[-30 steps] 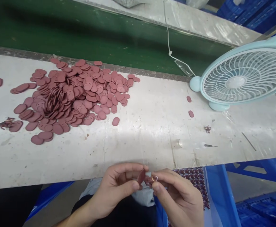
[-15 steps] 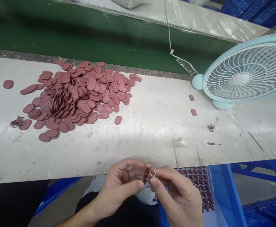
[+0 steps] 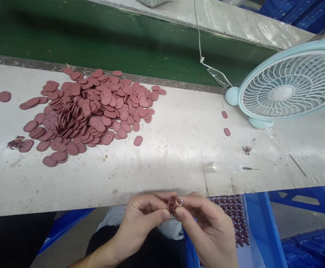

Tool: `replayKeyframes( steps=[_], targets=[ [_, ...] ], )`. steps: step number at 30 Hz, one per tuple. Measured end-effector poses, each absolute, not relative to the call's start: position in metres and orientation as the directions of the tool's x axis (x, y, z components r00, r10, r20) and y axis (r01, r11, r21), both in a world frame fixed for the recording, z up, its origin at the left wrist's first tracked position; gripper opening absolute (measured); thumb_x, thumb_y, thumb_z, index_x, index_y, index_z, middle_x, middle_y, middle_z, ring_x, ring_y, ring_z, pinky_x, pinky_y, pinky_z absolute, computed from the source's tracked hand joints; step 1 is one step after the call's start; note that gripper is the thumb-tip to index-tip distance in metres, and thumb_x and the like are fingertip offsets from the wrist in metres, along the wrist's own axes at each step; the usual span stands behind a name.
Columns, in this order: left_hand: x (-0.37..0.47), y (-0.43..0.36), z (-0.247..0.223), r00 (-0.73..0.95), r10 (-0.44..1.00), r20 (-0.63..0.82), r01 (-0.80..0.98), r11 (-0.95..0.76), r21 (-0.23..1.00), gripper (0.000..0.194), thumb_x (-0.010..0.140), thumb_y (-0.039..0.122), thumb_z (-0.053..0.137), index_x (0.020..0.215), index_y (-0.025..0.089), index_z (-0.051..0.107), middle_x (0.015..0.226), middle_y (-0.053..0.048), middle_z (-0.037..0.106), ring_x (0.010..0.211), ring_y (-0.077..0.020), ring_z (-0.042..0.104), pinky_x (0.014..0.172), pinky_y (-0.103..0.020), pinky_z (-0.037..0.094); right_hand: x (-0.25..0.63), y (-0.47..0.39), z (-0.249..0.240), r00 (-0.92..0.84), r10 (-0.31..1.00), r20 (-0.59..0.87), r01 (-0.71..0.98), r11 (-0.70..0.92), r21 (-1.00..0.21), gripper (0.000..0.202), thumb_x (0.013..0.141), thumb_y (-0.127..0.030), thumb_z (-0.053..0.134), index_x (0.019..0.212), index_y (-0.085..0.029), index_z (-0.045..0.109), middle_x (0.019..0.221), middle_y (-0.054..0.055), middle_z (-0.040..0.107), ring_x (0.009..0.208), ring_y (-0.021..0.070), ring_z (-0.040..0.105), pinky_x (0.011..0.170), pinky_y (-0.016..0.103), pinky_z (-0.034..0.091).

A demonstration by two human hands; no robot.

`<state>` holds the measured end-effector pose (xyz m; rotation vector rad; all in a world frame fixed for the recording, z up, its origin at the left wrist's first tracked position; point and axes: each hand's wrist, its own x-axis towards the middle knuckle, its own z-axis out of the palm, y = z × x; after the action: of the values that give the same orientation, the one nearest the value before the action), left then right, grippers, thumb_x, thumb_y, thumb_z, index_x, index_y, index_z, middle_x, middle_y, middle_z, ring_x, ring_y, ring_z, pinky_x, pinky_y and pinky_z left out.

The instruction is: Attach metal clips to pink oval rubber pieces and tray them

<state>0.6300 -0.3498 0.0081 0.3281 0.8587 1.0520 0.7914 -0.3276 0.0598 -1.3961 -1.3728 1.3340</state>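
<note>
Just past the table's near edge, my left hand [image 3: 141, 221] pinches a small reddish-brown oval disc [image 3: 170, 205] between thumb and fingers. Facing it, my right hand [image 3: 208, 225] grips a tiny dark-red figure piece [image 3: 178, 202] with a pale, gold-edged detail. The two parts meet or nearly meet between my fingertips; whether they are joined I cannot tell. On the table to the left lies a large heap of similar oval discs [image 3: 95, 108], some with small holes.
A light-blue fan [image 3: 281, 93] stands at the right. Near it lie a clear bottle with a dark needle tip [image 3: 226, 167], two discs and a small dark-red piece [image 3: 247, 150]. Below the edge, a blue crate [image 3: 268, 227] holds rows of dark-red pieces [image 3: 235, 216]. Behind runs a green belt [image 3: 123, 56].
The disc has turned to show more of its face, and the figure piece now sits closer against it. My left fingers have shifted slightly; the whole view has moved a little.
</note>
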Motion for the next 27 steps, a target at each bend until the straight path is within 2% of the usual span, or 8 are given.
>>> replayKeyframes(
  steps=[8, 17, 23, 27],
  targets=[
    [0.6298, -0.3483, 0.0091, 0.192, 0.864, -0.465, -0.614, 0.475, 0.630, 0.007, 0.080, 0.021, 0.084, 0.075, 0.019, 0.081, 0.111, -0.009, 0.080, 0.106, -0.0254, 0.073, 0.094, -0.035, 0.058, 0.7939, -0.3298, 0.0519, -0.159, 0.968, -0.193, 0.156, -0.168, -0.973, 0.017, 0.093, -0.018, 0.071, 0.103, -0.031, 0.075, 0.093, 0.000, 0.078, 0.083, 0.0147, 0.076, 0.073, 0.022, 0.062],
    [0.6304, -0.3479, 0.0114, 0.183, 0.869, -0.461, -0.588, 0.472, 0.657, 0.007, 0.079, 0.021, 0.085, 0.074, 0.020, 0.081, 0.110, -0.008, 0.080, 0.108, -0.0255, 0.073, 0.094, -0.033, 0.059, 0.7945, -0.3330, 0.0503, -0.118, 0.976, -0.183, 0.113, -0.170, -0.979, 0.015, 0.092, -0.018, 0.073, 0.101, -0.030, 0.076, 0.091, 0.001, 0.080, 0.081, 0.0147, 0.076, 0.071, 0.021, 0.062],
    [0.6312, -0.3473, 0.0152, 0.186, 0.875, -0.448, -0.584, 0.465, 0.666, 0.006, 0.079, 0.019, 0.085, 0.074, 0.020, 0.081, 0.111, -0.007, 0.080, 0.104, -0.0238, 0.075, 0.092, -0.031, 0.060, 0.7931, -0.3302, 0.0510, -0.096, 0.963, -0.253, -0.011, -0.255, -0.967, 0.012, 0.090, -0.020, 0.075, 0.099, -0.027, 0.078, 0.089, 0.003, 0.081, 0.077, 0.0148, 0.077, 0.071, 0.021, 0.064],
    [0.6348, -0.3469, 0.0157, 0.143, 0.914, -0.379, -0.601, 0.385, 0.701, 0.006, 0.079, 0.018, 0.085, 0.076, 0.021, 0.081, 0.109, -0.006, 0.080, 0.097, -0.0204, 0.076, 0.086, -0.026, 0.061, 0.7964, -0.3309, 0.0495, -0.121, 0.929, -0.351, -0.116, -0.364, -0.924, 0.010, 0.090, -0.024, 0.077, 0.098, -0.028, 0.080, 0.085, 0.002, 0.081, 0.073, 0.0133, 0.075, 0.070, 0.021, 0.063]
  ],
)
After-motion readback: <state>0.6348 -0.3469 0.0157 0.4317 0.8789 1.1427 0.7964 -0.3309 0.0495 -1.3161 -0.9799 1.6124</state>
